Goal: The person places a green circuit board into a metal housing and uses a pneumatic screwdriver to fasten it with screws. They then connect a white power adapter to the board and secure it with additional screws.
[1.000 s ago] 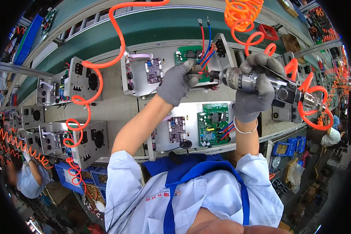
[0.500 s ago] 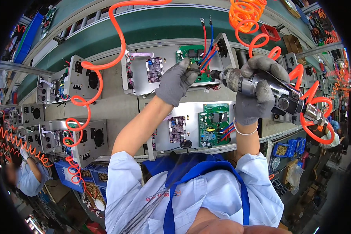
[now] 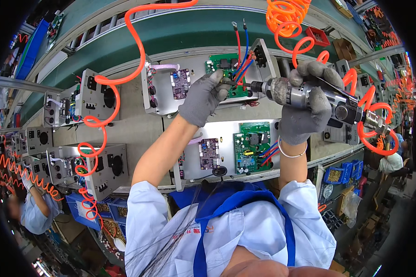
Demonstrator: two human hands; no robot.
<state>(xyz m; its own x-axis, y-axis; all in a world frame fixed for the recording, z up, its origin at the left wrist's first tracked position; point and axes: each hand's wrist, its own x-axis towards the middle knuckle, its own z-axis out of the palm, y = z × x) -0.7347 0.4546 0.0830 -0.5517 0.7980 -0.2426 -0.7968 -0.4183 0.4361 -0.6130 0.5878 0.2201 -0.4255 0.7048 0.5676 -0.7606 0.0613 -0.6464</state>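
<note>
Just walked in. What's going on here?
A person's gloved right grip holds a silver power driver. Its bit points toward the left grip, which pinches a small dark piece of unclear kind over the farther open metal chassis. Nearer the person lies a second open chassis, with a green board and a purple board in it.

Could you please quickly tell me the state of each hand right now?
Left hand: closed near the tip of the bit; exactly what it pinches cannot be told.
Right hand: closed, holding the driver.
</note>
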